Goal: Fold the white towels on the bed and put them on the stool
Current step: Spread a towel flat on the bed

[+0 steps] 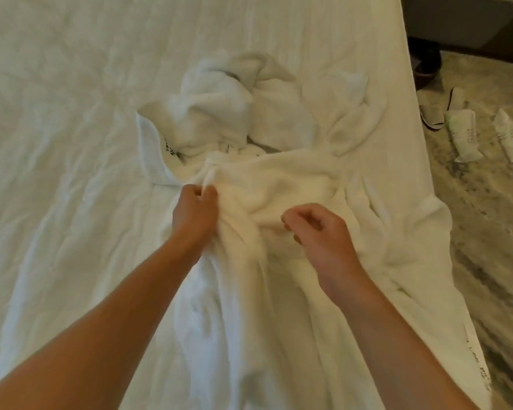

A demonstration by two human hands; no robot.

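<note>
White terry cloth fills the middle of the view: a large white terry towel [293, 184] lies rumpled and unfolded on the wide bed with its creased white sheet [57, 113], spread from the centre toward the bed's right edge, where one corner droops over the side. Just beyond this towel, farther up the bed, a second crumpled white towel with a woven border band and dark printed lettering [219, 113] sits in a loose heap, its banded edge curling down on the heap's left side and touching the large towel. The person's bare left hand [194, 210] is at the large towel's left part, thumb and fingers pinched together on a gathered ridge of the fabric, so it grasps the large towel. The bare right hand [317, 229] hovers over the towel's middle, to the right of the left hand, fingers curled inward in a loose claw; no fabric shows between them, and whether the fingertips touch the cloth cannot be told. Off the bed's right edge lies a mottled grey and cream floor [486, 217], with a pair of white open-backed slippers [436, 110] near the bed and two flat white printed paper packets [464, 134] just beyond them. No stool shows from this angle.
</note>
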